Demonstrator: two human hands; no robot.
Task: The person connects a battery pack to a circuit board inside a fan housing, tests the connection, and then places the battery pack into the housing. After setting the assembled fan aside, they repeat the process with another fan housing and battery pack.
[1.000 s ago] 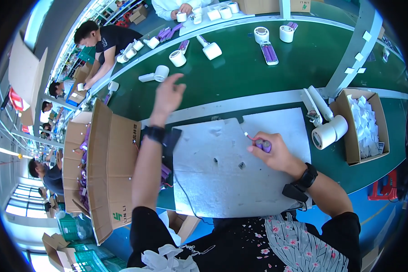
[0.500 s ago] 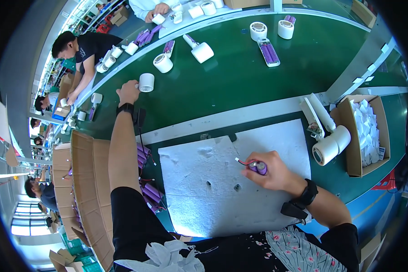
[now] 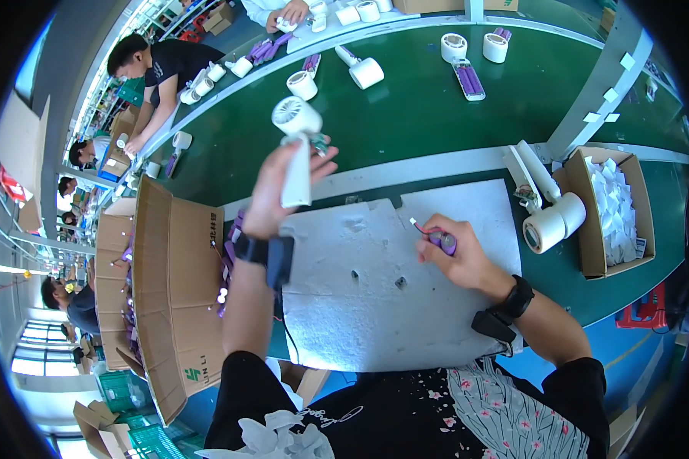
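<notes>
My left hand (image 3: 266,191) is closed around the handle of a white handheld fan (image 3: 296,118), raised above the far left corner of a white foam sheet (image 3: 344,314). The fan's round grilled head points away from me, and a small green circuit board shows by the handle. In my right hand (image 3: 471,260) is a purple battery pack (image 3: 442,242), its ends facing up, with a short red lead and white plug sticking out. That hand hovers over the right half of the foam. Two white fan units (image 3: 555,222) lie to its right.
A cardboard box of white paper pieces (image 3: 612,218) stands at right. At left a large open carton (image 3: 180,283) holds battery packs. Several fans (image 3: 366,73) lie on the green belt (image 3: 406,130) beyond a metal rail. Co-workers (image 3: 164,69) sit along its far side.
My left hand has brought the fan from the far belt back toward me and turned it. My right hand has stayed over the foam with the battery pack, rising slightly. The view has shifted.
</notes>
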